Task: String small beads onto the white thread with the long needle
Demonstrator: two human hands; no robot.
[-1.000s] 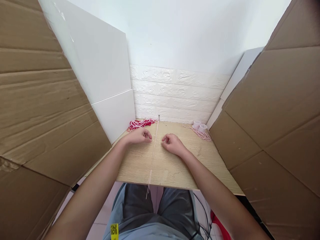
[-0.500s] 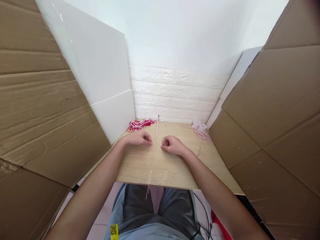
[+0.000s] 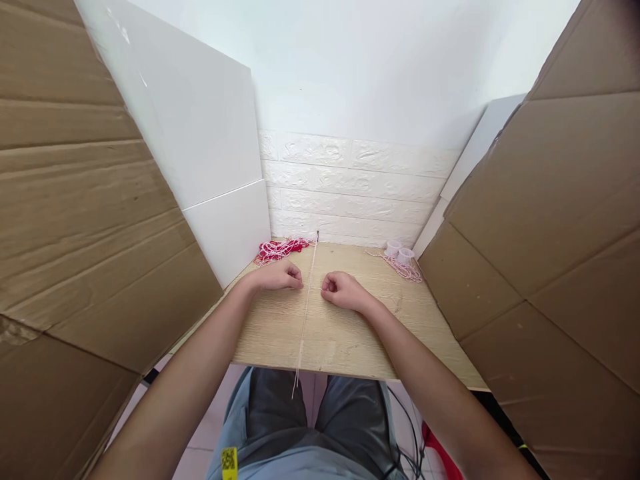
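A pale cord point(image 3: 307, 313) runs taut from a small dark peg point(image 3: 317, 233) at the back of the board, down its middle and over the front edge, where loose ends hang. To the left of this cord, my left hand point(image 3: 280, 275) is closed in a pinch, seemingly on a very thin thread. Across from it, my right hand point(image 3: 344, 290) pinches a thin, pale thread whose short stretch shows at the fingertips, pointing towards the cord. Between the hands the thread is too fine to follow clearly.
Red and white cords point(image 3: 281, 250) lie heaped at the back left. At the back right, small clear plastic cups point(image 3: 400, 252) stand by a pink-and-white cord bundle point(image 3: 404, 271). Cardboard walls point(image 3: 560, 220) flank the wooden board point(image 3: 350, 340); a white brick-patterned wall point(image 3: 350, 187) closes the back.
My left fingertips have shifted very slightly left, away from the cord. My right hand has hardly moved, and the cord stays in place.
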